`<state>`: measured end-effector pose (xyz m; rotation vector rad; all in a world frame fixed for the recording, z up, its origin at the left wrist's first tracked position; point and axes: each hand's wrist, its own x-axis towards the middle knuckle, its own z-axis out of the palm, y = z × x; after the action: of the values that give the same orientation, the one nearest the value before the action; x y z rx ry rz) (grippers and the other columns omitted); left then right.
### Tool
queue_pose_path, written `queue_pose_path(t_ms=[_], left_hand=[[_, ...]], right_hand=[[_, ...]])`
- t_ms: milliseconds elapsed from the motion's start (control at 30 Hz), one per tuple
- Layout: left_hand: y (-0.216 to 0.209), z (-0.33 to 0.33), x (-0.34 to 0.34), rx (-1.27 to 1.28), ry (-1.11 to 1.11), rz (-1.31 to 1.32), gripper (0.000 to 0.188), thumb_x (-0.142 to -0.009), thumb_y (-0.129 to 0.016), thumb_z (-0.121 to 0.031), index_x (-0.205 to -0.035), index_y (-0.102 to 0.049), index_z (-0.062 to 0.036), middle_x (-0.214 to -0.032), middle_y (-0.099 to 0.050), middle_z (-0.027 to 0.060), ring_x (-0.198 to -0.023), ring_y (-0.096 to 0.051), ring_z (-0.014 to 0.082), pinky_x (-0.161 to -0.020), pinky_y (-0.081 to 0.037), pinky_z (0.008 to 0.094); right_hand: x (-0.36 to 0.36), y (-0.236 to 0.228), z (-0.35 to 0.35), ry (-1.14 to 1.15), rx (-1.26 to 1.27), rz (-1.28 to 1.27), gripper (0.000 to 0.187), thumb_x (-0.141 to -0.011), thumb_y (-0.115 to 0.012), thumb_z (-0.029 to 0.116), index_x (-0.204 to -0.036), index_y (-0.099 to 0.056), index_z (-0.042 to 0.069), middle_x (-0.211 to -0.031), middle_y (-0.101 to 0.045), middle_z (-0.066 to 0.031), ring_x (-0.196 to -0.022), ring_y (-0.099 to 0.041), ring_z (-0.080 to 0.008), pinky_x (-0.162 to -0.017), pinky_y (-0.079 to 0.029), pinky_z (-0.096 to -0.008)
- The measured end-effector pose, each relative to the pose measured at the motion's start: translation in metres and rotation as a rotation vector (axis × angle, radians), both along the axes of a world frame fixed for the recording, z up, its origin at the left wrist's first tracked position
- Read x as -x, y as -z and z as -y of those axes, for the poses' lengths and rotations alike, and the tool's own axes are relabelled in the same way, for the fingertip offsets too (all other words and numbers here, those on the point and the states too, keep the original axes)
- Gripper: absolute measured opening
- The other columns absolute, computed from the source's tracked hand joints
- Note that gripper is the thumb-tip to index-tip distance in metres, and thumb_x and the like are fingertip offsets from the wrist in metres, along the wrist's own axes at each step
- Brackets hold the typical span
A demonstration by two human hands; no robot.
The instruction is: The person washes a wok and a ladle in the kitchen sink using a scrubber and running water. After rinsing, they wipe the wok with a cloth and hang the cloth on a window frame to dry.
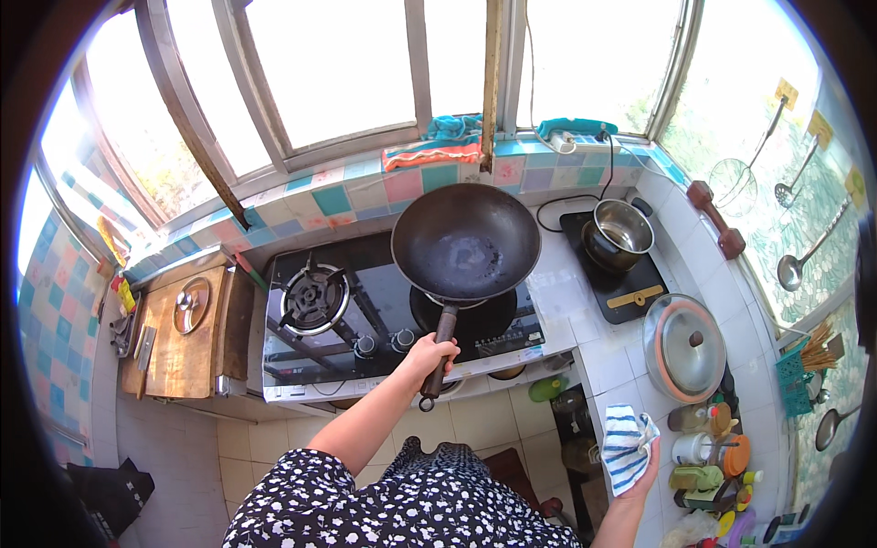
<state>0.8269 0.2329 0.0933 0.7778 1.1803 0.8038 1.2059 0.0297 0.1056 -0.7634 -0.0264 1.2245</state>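
My left hand (431, 358) is wrapped round the dark handle of a wok (466, 242). The wok is above the right side of a black glass cooktop (370, 274), its inside dark with a paler patch at the bottom. Whether its base touches the cooktop is hard to tell. At the lower right, my right hand (644, 479) holds a blue-and-white striped cloth (628, 447) over the counter edge, beside several jars. The cloth covers most of the fingers.
Left of the wok is a gas burner (315, 300). A steel pot (623, 233) stands on a small black hotplate at the right, near a lidded pan (685, 345). Seasoning jars (703, 447) crowd the right counter. A wooden cutting board (192, 342) lies at the left.
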Motion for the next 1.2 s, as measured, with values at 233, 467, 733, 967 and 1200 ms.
queue_pose_path(t_ms=[233, 467, 733, 967, 1200], left_hand=[[-0.001, -0.002, 0.008, 0.016, 0.029, 0.058, 0.025, -0.081, -0.057, -0.013, -0.101, -0.048, -0.0007, -0.069, -0.052, 0.0035, -0.051, -0.05, 0.012, -0.048, -0.043, 0.0256], [0.052, 0.019, 0.039, 0.361, -0.106, 0.701, 0.056, -0.095, -0.031, -0.05, -0.113, -0.053, -0.0019, -0.081, -0.061, 0.0073, -0.067, -0.06, 0.0156, -0.057, -0.05, 0.0262], [0.084, 0.117, -0.093, 0.6, 0.978, 0.492, 0.048, -0.097, -0.035, -0.04, -0.127, -0.044, -0.0039, -0.12, -0.055, 0.0113, -0.108, -0.055, 0.0203, -0.088, -0.046, 0.0317], [-0.009, 0.323, -0.276, 0.59, 1.687, 0.553, 0.071, -0.086, -0.05, -0.056, -0.139, -0.031, -0.0104, -0.136, -0.042, 0.0058, -0.126, -0.039, 0.0224, -0.106, -0.028, 0.0415], [-0.006, 0.523, -0.313, 0.787, 1.679, 0.331, 0.04, -0.095, -0.046, -0.032, -0.127, -0.046, -0.0097, -0.124, -0.054, 0.0074, -0.116, -0.051, 0.0257, -0.1, -0.036, 0.0447]], right_hand=[[0.031, -0.023, -0.01, 0.004, -0.015, -0.04, 0.045, -0.092, -0.046, 0.036, -0.126, -0.049, 0.006, -0.119, -0.058, -0.0115, -0.105, -0.057, -0.0279, -0.091, -0.046, -0.0414], [0.036, -0.016, 0.02, 0.115, -0.072, -0.16, 0.048, -0.091, -0.049, 0.033, -0.128, -0.046, 0.003, -0.121, -0.056, -0.0133, -0.109, -0.055, -0.0279, -0.096, -0.043, -0.0401], [0.039, -0.008, 0.152, 0.292, -0.153, -0.288, 0.046, -0.089, -0.046, 0.027, -0.127, -0.047, 0.002, -0.123, -0.055, -0.0166, -0.11, -0.055, -0.0325, -0.097, -0.042, -0.0447], [0.081, -0.021, 0.317, 0.416, -0.095, 0.095, 0.045, -0.085, -0.051, 0.002, -0.129, -0.043, 0.004, -0.121, -0.055, -0.008, -0.109, -0.056, -0.02, -0.095, -0.044, -0.035], [0.15, 0.006, 0.525, 1.024, 0.61, 0.691, 0.034, -0.092, -0.05, 0.011, -0.124, -0.046, 0.002, -0.116, -0.055, -0.0088, -0.107, -0.053, -0.0165, -0.091, -0.043, -0.0308]])
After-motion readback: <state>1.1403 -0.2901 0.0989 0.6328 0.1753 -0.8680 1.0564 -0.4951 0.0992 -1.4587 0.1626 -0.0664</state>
